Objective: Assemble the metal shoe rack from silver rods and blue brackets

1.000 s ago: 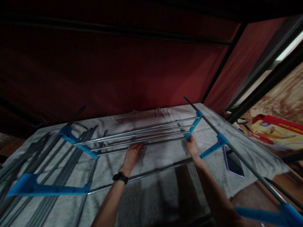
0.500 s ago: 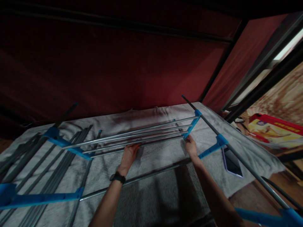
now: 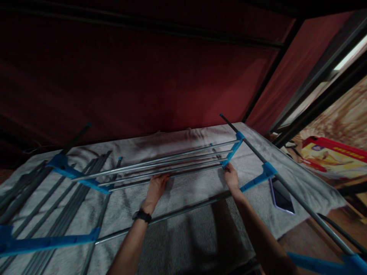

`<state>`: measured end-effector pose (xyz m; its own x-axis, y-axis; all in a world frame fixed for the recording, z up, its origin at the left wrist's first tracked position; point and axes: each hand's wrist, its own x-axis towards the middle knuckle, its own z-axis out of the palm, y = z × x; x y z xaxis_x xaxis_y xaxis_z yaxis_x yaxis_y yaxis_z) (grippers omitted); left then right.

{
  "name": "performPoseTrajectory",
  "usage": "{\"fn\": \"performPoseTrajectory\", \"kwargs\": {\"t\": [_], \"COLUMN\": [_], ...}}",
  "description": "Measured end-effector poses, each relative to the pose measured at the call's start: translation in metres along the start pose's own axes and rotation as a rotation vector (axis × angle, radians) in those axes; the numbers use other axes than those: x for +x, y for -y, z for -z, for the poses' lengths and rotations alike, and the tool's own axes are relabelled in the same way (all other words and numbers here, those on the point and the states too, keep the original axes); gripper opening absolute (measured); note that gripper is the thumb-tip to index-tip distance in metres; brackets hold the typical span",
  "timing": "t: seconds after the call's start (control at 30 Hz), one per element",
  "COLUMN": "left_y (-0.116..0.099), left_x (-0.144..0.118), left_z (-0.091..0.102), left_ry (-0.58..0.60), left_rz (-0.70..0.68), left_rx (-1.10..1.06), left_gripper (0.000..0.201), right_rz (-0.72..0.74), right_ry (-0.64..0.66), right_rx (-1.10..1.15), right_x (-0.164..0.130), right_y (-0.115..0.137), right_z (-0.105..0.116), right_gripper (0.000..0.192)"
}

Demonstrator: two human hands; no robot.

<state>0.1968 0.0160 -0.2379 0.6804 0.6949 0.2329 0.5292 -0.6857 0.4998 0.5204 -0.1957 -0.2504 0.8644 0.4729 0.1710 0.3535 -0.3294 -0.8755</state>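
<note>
**Both hands on a rack shelf of thin metal rods**

A flat shelf of four thin silver metal rods (image 3: 160, 166) set between blue plastic end brackets sits just above a grey towel-like cloth (image 3: 183, 233) spread over the surface. The rods' long axis runs from about 8 o'clock, at the left blue plastic bracket (image 3: 77, 175), up to about 2 o'clock, at the right blue plastic bracket (image 3: 231, 152).

The left hand (image 3: 156, 187), with a black watch (image 3: 142, 216) on its wrist, lies under the nearest rod near its middle, fingers touching it; whether they curl around it cannot be told in the dim light. The right hand (image 3: 231, 178) meets the lower tip of the right bracket; its fingers are hidden behind the hand, so the grip is unclear.

A long grey metal pole (image 3: 286, 187) runs from 11 o'clock to 5 o'clock through that bracket, its lower end cut off by the frame. Loose grey rods (image 3: 54, 217) lie at 8 o'clock, partly cropped. A dark phone (image 3: 281, 195) lies on the cloth at 4 o'clock. The dark red backdrop (image 3: 143, 76) shows little detail.
</note>
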Motion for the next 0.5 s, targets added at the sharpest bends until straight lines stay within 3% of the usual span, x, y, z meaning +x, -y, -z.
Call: {"fn": "performPoseTrajectory", "kwargs": {"t": [0.5], "left_y": [0.0010], "left_x": [0.0028], "left_z": [-0.0030], "left_ry": [0.010], "left_rz": [0.034], "left_rx": [-0.002], "left_gripper": [0.024], "right_rz": [0.036], "right_ry": [-0.011], "right_rx": [-0.069], "right_x": [-0.0027], "right_y": [0.0083], "right_z": [-0.0003], "right_gripper": [0.057]}}
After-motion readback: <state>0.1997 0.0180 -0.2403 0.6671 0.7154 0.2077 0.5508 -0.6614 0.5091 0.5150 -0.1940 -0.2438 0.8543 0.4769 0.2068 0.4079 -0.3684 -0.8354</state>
